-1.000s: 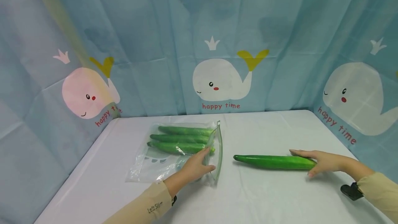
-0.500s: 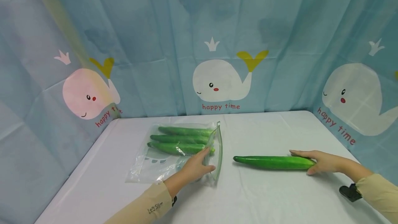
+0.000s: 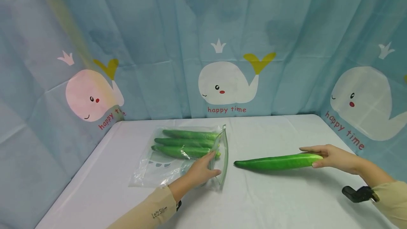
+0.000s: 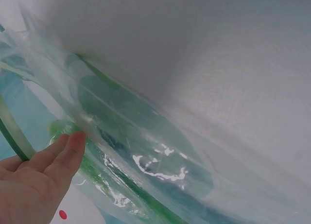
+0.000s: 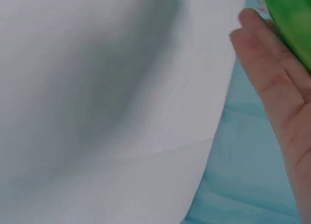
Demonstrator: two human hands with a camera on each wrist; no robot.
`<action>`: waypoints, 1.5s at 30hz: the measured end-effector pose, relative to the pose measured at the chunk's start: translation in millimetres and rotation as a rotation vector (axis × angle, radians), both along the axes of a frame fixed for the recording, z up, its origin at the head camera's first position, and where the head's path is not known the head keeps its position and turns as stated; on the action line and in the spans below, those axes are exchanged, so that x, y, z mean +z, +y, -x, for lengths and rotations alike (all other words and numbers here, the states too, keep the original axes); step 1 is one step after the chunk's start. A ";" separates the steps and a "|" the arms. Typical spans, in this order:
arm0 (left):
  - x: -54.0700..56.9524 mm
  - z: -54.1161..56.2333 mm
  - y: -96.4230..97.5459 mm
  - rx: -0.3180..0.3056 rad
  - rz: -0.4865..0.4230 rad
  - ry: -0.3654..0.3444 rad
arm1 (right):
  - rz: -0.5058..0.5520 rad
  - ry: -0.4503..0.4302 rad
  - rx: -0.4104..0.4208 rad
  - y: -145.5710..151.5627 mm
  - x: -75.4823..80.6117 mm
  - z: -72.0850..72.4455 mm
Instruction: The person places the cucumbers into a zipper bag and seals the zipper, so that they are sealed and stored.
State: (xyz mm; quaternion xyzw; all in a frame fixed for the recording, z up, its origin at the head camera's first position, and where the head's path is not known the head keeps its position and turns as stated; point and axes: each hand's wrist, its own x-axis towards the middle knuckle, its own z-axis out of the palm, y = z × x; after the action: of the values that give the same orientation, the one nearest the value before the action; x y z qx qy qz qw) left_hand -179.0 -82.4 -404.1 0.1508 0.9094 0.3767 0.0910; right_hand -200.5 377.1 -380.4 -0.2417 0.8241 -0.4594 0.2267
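In the head view a long green cucumber (image 3: pixel 276 163) lies slantwise, its right end raised off the table. My right hand (image 3: pixel 338 158) holds that paler end between thumb and fingers; the right wrist view shows straight fingers (image 5: pixel 269 63) along its green skin (image 5: pixel 291 20). A clear zip bag (image 3: pixel 146 172) lies flat on the left with three cucumbers (image 3: pixel 187 152) inside, its mouth facing right. At this mouth is my left hand (image 3: pixel 200 169), thumb and fingers spread. In the left wrist view, its nearly straight fingertips (image 4: pixel 73 144) touch the plastic beside the green zip strip (image 4: pixel 14 131).
A white cloth covers the table (image 3: pixel 270 200). Blue curtains (image 3: pixel 152 87) with whale prints rise at the back and both sides. A black device (image 3: pixel 359 194) sits at the right wrist.
My right hand has raised the right end of the cucumber off the table, and the cucumber has shifted slightly left. The left hand and the bag stay put.
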 end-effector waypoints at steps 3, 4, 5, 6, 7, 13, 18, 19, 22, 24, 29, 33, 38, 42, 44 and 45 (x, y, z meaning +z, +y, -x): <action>0.2 -0.3 -0.1 0.002 0.001 -0.002 | 0.144 -0.079 -0.021 0.3 -1.0 1.0; 0.2 -0.4 -0.1 0.002 0.004 -0.002 | 0.197 -0.115 -0.022 0.2 -1.7 1.8; 0.5 -0.4 -0.1 0.002 0.004 -0.003 | 0.251 -0.158 -0.021 -0.1 -2.3 2.4; 0.6 -0.4 -0.1 0.002 0.005 -0.005 | 0.300 -0.198 -0.016 -0.5 -3.1 3.2; 0.7 -0.5 -0.1 0.003 0.005 -0.007 | 0.342 -0.240 -0.018 -1.2 -4.1 3.9; 1.6 -0.6 -0.1 -0.001 0.006 -0.012 | 0.450 -0.403 0.002 -7.1 -6.9 5.4; 3.7 -1.1 0.0 -0.005 0.011 -0.020 | 0.500 -0.455 0.017 -15.1 -6.3 5.2; 4.3 -1.2 0.0 -0.007 0.012 -0.025 | 0.506 -0.459 0.018 -17.4 -6.5 5.4; 6.3 -1.3 0.0 -0.016 0.014 -0.041 | 0.515 -0.466 0.019 -25.8 -8.1 6.3; 7.1 -1.5 -0.2 -0.022 0.017 -0.050 | 0.515 -0.472 0.020 -32.2 -9.7 7.1; 6.6 -1.8 -0.5 -0.037 0.014 -0.056 | 0.512 -0.486 0.018 -45.1 -13.8 8.4; 5.6 -1.5 -0.7 -0.045 0.003 -0.060 | 0.505 -0.484 0.005 -53.6 -15.3 9.4; 5.5 -1.0 -0.7 -0.056 -0.004 -0.063 | 0.486 -0.479 -0.001 -63.5 -16.8 10.7; 6.1 -0.6 -0.6 -0.061 -0.004 -0.068 | 0.477 -0.480 -0.009 -70.5 -18.4 11.1; 6.7 -1.1 -0.6 -0.058 -0.002 -0.071 | 0.474 -0.484 -0.015 -74.0 -19.6 11.5; 7.1 -1.4 -0.6 -0.056 -0.001 -0.072 | 0.474 -0.488 -0.015 -75.8 -20.3 11.9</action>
State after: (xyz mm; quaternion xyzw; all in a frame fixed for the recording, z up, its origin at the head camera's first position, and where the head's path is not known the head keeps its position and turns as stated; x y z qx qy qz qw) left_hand -177.6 -83.0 -397.0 0.1625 0.9009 0.3795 0.1340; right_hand -212.5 301.3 -400.7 -0.1647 0.6176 -0.6841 0.3514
